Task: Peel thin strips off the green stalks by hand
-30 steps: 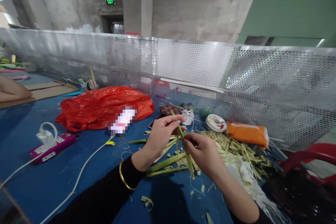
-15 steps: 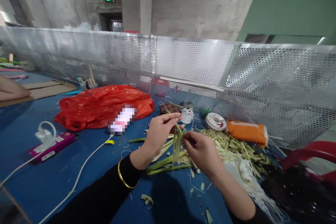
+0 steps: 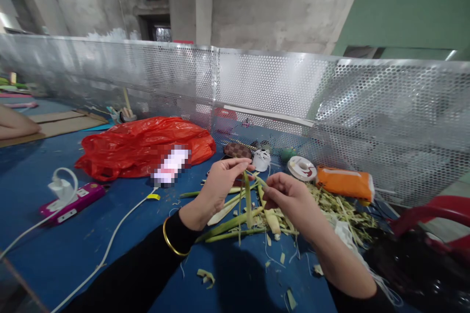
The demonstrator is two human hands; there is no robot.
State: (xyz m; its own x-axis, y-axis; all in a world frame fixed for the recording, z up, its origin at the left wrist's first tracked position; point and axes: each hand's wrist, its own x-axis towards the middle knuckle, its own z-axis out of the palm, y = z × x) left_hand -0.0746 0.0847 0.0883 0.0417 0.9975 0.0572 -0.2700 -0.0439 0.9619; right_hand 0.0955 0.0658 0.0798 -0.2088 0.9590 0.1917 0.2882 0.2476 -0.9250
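Observation:
My left hand (image 3: 216, 187) pinches the top of a thin green leaf strip (image 3: 247, 200) that hangs down over the blue table (image 3: 66, 249). My right hand (image 3: 290, 200) is closed on the other half of the split strip, a pale yellowish piece (image 3: 269, 215), just to the right. The two halves spread apart like a V between my hands. More green stalks (image 3: 227, 227) lie on the table under my hands. A gold bangle (image 3: 168, 240) sits on my left wrist.
A pile of shredded leaf scraps (image 3: 338, 208) lies to the right, by an orange packet (image 3: 345, 183) and a tape roll (image 3: 301, 168). A red plastic bag (image 3: 147, 146), a pink power strip (image 3: 71, 200) with a white cable and a perforated metal screen (image 3: 279, 98) surround the spot. Another person's arm (image 3: 14, 124) rests far left.
The single strip held between my hands has been split lengthwise; my right hand has pulled its half to the right and down while the left keeps the other half.

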